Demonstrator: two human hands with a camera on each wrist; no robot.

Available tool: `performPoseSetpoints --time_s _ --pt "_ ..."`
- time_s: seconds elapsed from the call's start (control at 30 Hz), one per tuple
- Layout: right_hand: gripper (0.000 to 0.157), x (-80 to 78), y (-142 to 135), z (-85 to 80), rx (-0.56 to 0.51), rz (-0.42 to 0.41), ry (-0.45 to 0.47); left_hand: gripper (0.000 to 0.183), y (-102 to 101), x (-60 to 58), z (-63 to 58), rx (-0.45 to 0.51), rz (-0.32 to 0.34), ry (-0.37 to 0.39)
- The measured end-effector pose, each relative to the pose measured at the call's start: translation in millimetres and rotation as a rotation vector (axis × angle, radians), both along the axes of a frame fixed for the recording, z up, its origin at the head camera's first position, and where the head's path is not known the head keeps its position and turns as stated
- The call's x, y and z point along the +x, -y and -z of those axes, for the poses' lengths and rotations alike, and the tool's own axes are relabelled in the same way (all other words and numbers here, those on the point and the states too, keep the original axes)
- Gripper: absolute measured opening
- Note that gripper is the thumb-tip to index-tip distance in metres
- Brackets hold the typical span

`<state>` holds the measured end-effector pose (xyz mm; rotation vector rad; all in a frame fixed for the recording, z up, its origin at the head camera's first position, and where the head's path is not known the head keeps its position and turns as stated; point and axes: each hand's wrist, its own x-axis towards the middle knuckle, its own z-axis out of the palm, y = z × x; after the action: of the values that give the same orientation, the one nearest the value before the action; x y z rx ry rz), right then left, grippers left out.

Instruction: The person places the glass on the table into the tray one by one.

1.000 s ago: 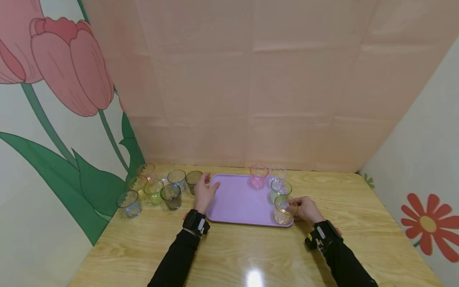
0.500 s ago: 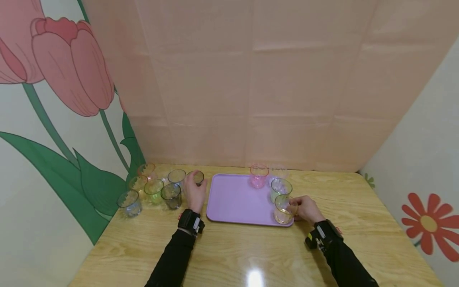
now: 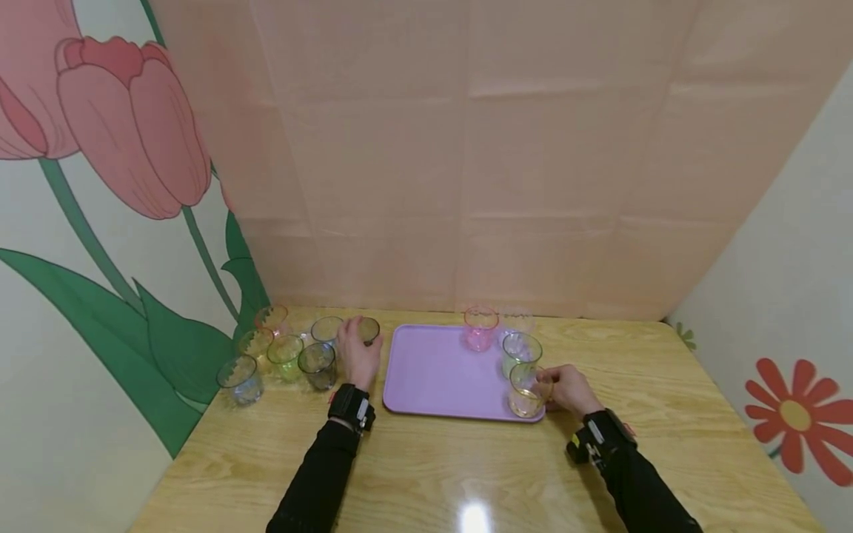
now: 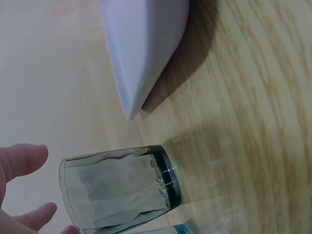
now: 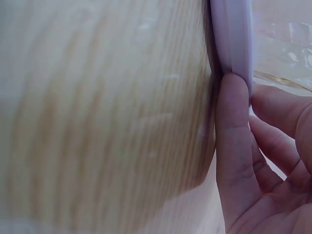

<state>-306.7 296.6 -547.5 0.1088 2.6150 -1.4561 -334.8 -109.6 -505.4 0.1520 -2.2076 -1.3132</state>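
A dark grey-tinted glass stands upright on the table, left of the lilac tray. My left hand is right at it; in the left wrist view the thumb and fingers are spread near the rim, a gap showing between thumb and glass. My right hand pinches the tray's right edge near its front corner; the right wrist view shows the thumb and a finger on either side of the tray rim. Close to those fingers, a yellow-rimmed glass stands on the tray.
Also along the tray's right side stand a green-tinted glass, a pink glass and a pale glass. Several more glasses, including a dark one and a blue-tinted one, crowd the left of the wooden table.
My left hand has moved left from beside the tray's left edge to the dark grey glass. My right hand stays at the tray's edge, and the tray has not moved.
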Motion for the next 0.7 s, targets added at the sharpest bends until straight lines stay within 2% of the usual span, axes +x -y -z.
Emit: performPoseSetpoints --time_s 0.23,0.4,0.57,0.7 --pt "0.03 2.0 1.1 -3.4 0.032 -0.002 -0.01 0.049 0.1 -7.3 3.4 -0.105 0.024 0.001" --pt "0.027 -0.1 0.6 -2.8 0.039 0.009 0.008 0.056 1.6 -15.6 4.2 -0.161 0.044 0.08" --pt "0.03 -1.0 -0.1 -0.5 0.03 0.007 0.006 0.069 4.0 -22.6 3.7 -0.142 0.072 0.179" --pt "0.033 -1.1 -0.1 -0.5 0.041 0.018 0.024 0.078 6.0 -27.3 2.8 -0.113 0.084 0.216"
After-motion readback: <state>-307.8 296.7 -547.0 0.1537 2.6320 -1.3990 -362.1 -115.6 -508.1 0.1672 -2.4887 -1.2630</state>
